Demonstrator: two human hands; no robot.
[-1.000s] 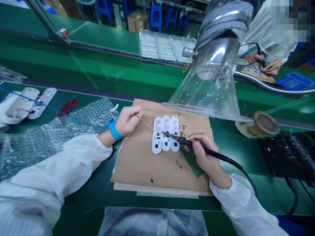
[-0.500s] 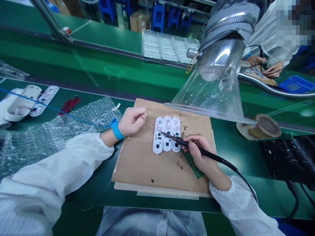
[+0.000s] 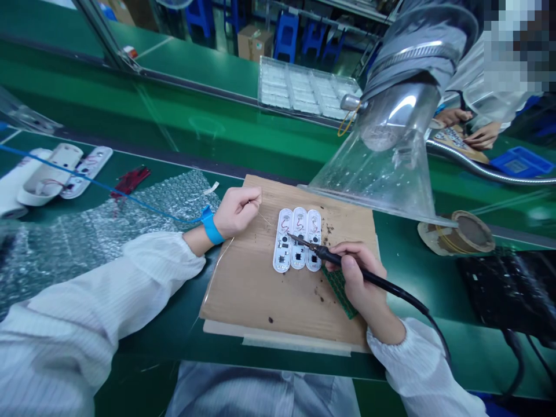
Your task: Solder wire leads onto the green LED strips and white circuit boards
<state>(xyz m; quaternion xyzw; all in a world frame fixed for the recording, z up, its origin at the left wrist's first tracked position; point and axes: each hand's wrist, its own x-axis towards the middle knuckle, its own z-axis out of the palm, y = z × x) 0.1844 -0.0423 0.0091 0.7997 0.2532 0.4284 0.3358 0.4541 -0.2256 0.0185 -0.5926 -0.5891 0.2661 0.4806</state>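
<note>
Three white oblong circuit boards (image 3: 297, 238) lie side by side on a brown cardboard sheet (image 3: 269, 289). My right hand (image 3: 357, 275) grips a black soldering iron (image 3: 347, 263) like a pen, its tip over the middle board. My left hand (image 3: 237, 210), with a blue wrist strap (image 3: 212, 225), is closed in a pinch on a thin solder wire (image 3: 263, 216) that points toward the boards. A green perforated board (image 3: 341, 289) lies partly under my right hand.
A clear fume-extractor hood (image 3: 382, 162) hangs over the cardboard's far right. Bubble wrap (image 3: 87, 231) and white housings (image 3: 47, 176) lie to the left. A worn tape roll (image 3: 460, 231) and black equipment (image 3: 508, 284) sit to the right. Another person's hands (image 3: 473, 130) work far right.
The view has shifted slightly. Both hands stay nearly where they were, the iron tip and solder wire still at the boards.
</note>
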